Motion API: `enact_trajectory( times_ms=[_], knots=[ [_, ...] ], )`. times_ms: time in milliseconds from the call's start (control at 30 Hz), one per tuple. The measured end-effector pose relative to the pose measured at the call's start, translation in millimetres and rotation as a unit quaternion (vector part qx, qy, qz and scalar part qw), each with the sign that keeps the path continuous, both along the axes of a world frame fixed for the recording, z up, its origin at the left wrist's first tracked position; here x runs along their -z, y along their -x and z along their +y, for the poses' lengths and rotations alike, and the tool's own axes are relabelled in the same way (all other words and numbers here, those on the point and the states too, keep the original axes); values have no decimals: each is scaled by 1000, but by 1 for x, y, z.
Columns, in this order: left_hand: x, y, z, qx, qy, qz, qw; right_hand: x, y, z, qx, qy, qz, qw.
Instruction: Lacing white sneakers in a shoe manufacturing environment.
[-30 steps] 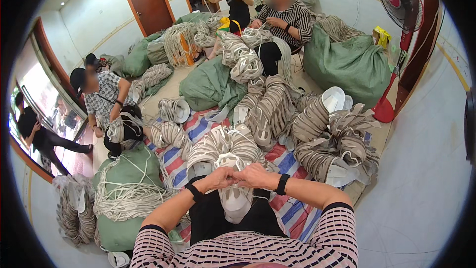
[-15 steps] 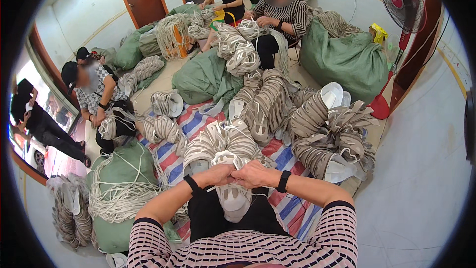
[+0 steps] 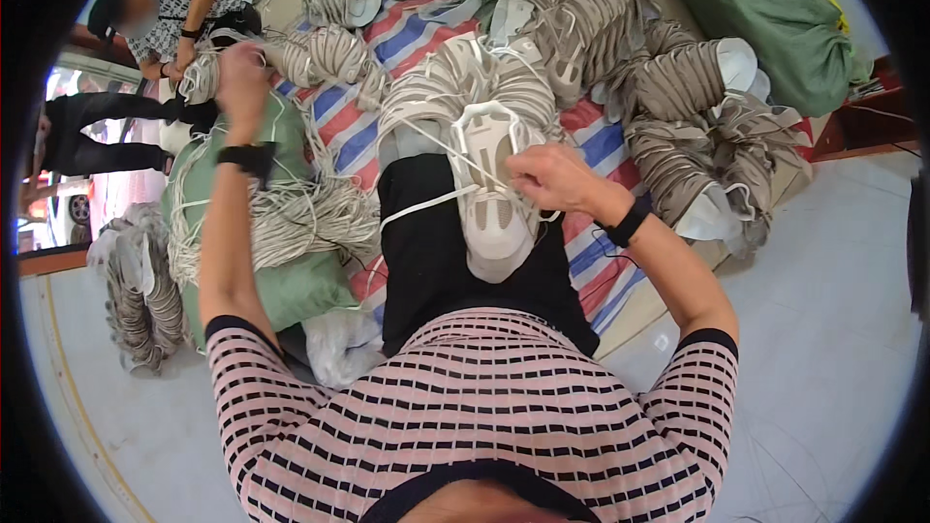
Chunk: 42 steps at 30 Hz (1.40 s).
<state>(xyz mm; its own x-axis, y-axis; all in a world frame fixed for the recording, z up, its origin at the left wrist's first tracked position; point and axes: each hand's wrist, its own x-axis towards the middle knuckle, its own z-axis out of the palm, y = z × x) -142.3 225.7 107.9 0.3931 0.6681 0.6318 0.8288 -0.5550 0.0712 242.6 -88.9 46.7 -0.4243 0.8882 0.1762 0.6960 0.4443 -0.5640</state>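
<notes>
A beige and white sneaker upper (image 3: 496,223) lies over my lap, toe toward me, at the near end of a string of nested uppers. A white shoelace (image 3: 431,201) passes through its eyelets; one length loops loosely to the left and another stretches up and left toward my left hand (image 3: 244,82). That hand is raised over the left side, blurred, its fingers closed around the lace as far as I can see. My right hand (image 3: 559,177) is closed at the upper's right eyelet edge. Its fingertips are partly hidden.
Bundled uppers (image 3: 688,87) lie at the right on a striped sheet (image 3: 601,257). On the left, a green sack (image 3: 305,295) carries a heap of white laces (image 3: 291,223). Another person (image 3: 184,15) sits at the far left, near a standing person's dark legs (image 3: 116,140).
My left hand has swung away from the upper, out to the left and up. The right hand stays beside it, a little to the right. The view has tipped down toward my lap.
</notes>
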Motion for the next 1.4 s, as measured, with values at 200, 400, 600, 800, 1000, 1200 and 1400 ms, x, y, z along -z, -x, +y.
enact_trajectory(
  times_ms=[200, 400, 600, 800, 1000, 1200, 1400],
  knots=[
    [-97, 222, 35, -291, -17, -153, 944, 10, -7, -6, 25, 52, 53, 997],
    [-14, 195, -32, -115, 106, -257, 954, 18, 0, -21, 109, 16, 206, 972],
    [39, 40, -122, 44, 175, -159, 971, -16, 7, -56, 18, -147, 46, 988],
    [42, -98, -200, 282, 268, -118, 914, 0, 10, -65, 5, -205, -151, 967],
    [42, -157, -235, 395, 313, -57, 862, 18, -2, -56, 61, -233, -144, 960],
    [42, -165, -235, 412, 299, 10, 861, 22, -8, -46, 58, -197, -72, 976],
    [73, -166, -229, 448, 220, 25, 866, 5, -2, -52, 53, -18, 73, 996]
  ],
)
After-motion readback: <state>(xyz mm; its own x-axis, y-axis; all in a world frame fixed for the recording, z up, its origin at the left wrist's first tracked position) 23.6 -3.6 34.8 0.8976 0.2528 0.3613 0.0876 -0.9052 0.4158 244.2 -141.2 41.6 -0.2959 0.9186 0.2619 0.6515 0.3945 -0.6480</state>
